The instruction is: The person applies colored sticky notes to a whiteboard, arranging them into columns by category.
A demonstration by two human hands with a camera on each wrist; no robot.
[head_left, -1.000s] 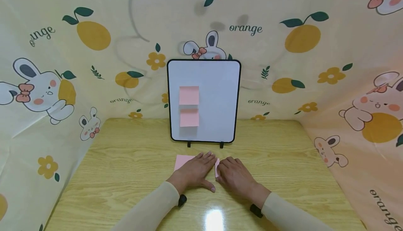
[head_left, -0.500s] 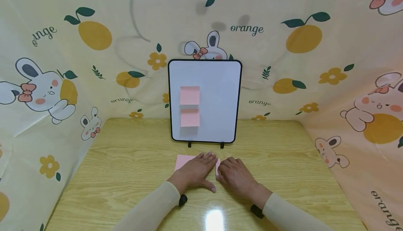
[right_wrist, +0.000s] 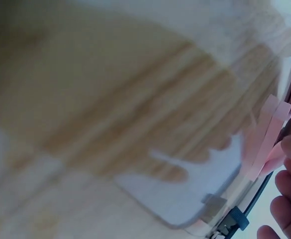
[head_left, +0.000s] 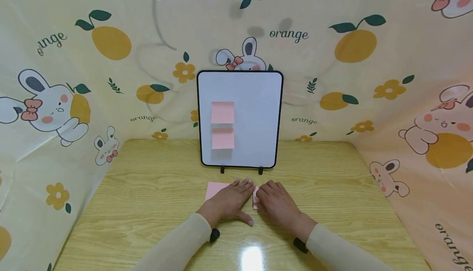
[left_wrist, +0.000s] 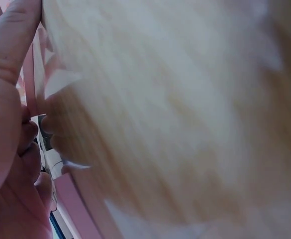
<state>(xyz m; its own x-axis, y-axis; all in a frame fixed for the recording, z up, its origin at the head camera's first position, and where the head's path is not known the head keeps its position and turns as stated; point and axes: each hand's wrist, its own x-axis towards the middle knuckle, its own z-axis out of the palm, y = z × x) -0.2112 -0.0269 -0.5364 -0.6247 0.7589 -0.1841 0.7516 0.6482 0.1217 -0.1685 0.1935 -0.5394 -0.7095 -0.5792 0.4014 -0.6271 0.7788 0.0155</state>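
In the head view my left hand (head_left: 230,201) lies flat with its fingers spread forward over pink sticky notes (head_left: 214,189), hiding most of them. My right hand (head_left: 278,205) has its fingers curled at the right end of the pink paper, pinching the edge of a sticky note (head_left: 255,199) that shows as a narrow strip between the hands. The right wrist view shows the pink note (right_wrist: 262,142) raised at an angle beside the fingertips (right_wrist: 289,184). The left wrist view catches the thumb (left_wrist: 8,45) and pink paper (left_wrist: 75,206) below the palm.
A white board (head_left: 256,119) with a black frame stands behind the hands on two small black feet. Stuck to its left half are an upper pink note (head_left: 222,112) and a lower one (head_left: 223,138). The wooden table (head_left: 148,197) meets a printed cloth backdrop (head_left: 236,16).
My right hand's fingers have shifted slightly up and inward, and the pink strip beside them shows a lifted lower end. The left hand stays put.
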